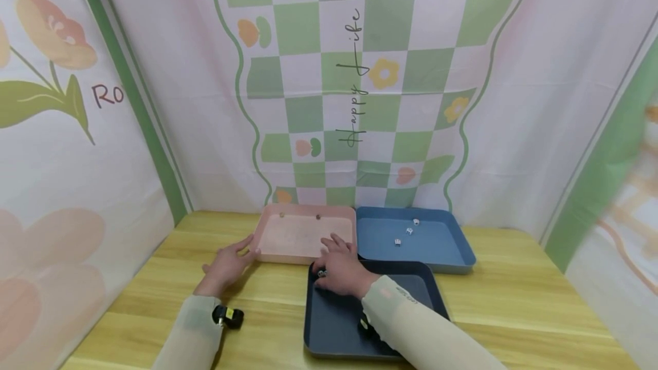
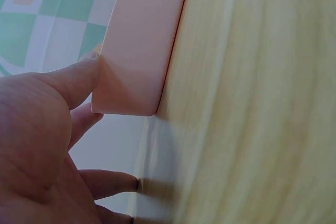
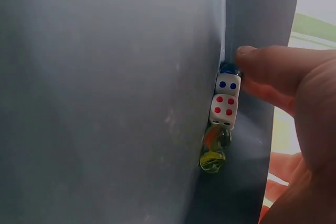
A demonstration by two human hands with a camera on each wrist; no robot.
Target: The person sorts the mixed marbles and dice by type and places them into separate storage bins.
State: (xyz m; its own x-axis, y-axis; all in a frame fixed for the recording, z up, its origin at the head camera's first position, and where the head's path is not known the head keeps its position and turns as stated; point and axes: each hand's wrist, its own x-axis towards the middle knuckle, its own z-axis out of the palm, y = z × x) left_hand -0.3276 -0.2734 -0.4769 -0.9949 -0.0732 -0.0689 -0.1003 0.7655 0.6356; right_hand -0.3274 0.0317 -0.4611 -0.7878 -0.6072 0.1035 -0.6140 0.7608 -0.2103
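Observation:
My left hand (image 1: 229, 264) is at the near left corner of the pink tray (image 1: 290, 258), thumb and forefinger touching the corner while other fingers spread loosely below. My right hand (image 1: 343, 267) reaches into the far left corner of the dark tray (image 1: 334, 324). Along that tray's wall runs a row: a blue marble (image 3: 229, 68), a die with blue pips (image 3: 228, 84), a die with red pips (image 3: 224, 109), an orange-streaked marble (image 3: 218, 137) and a yellow marble (image 3: 212, 162). The right thumb (image 3: 273, 66) is right beside the blue marble; its other fingers extend over the rim.
Two small marbles, one left (image 1: 281, 215) and one right (image 1: 318, 217), lie in the pink tray. Three white dice (image 1: 409, 231) sit in the blue tray (image 1: 468, 269) at the back right. All trays stand on a wooden table (image 1: 272, 313) before a patterned curtain (image 1: 385, 107).

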